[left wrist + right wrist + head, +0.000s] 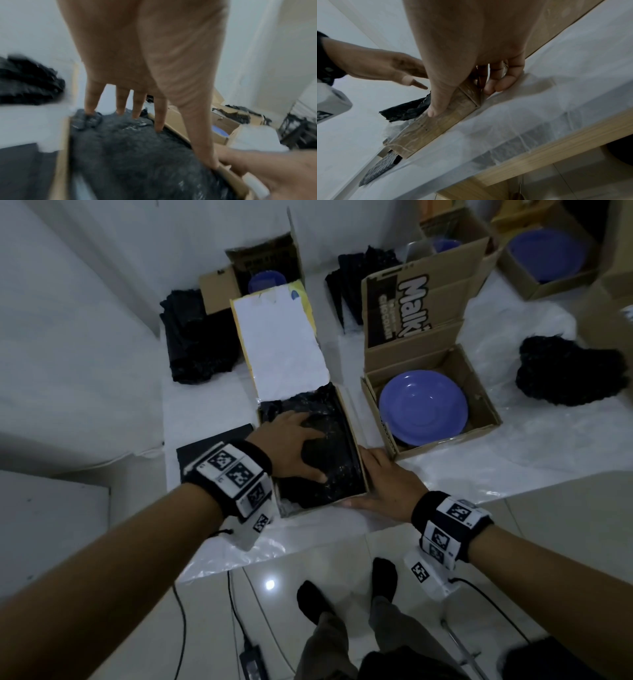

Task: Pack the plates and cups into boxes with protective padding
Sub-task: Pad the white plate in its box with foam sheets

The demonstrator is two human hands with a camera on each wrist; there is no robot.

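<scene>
An open cardboard box (354, 440) stands in the middle of the table, its white-lined lid (284, 344) up at the back. Black padding (334, 474) fills it. My left hand (298, 445) lies flat on the padding (128, 148), its straight fingers (90, 102) pressing into it. My right hand (380, 484) grips the box's near right corner; in the right wrist view its thumb (438, 105) sits on the front wall (428, 129) and its fingers curl round the side. To the right, a purple plate (423, 407) lies uncovered in a second open box (488, 409).
Black padding lies in heaps at the left (202, 344), back middle (363, 278) and right (568, 371). Two more boxes with purple plates stand at the back (219, 289) (534, 285). A clear plastic sheet (479, 474) covers the table. Cables and an adapter (253, 662) lie on the floor by my feet.
</scene>
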